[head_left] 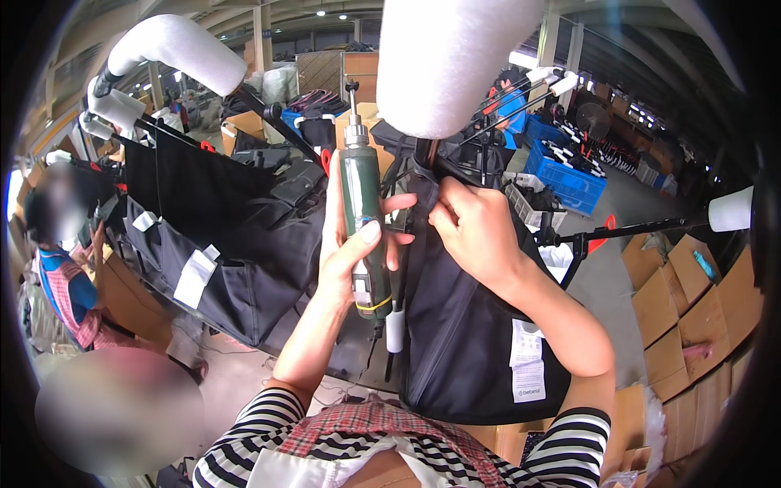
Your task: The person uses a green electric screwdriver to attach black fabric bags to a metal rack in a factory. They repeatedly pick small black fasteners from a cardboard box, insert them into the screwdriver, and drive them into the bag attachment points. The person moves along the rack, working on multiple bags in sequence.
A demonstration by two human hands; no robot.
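A green electric screwdriver (359, 183) stands nearly upright in my left hand (342, 256), its bit pointing up and its cord hanging down. My left thumb lies across the tool's body. To the right of it, my right hand (478, 232) is closed, its fingertips pinching the black fabric (422, 191) beside a dark frame tube. What lies under those fingertips is hidden. Below hangs the large black fabric seat (464, 342) of what looks like a folded stroller, with a white label (527, 362). A white foam-wrapped handle (455, 65) rises just above my hands.
At left stands another black fabric frame (236, 244) with a foam-wrapped handle (175, 53). A co-worker (69, 268) is at far left. Blue crates (565, 175) and a white crate (529, 199) sit behind at right. Cardboard boxes (691, 325) fill the right side.
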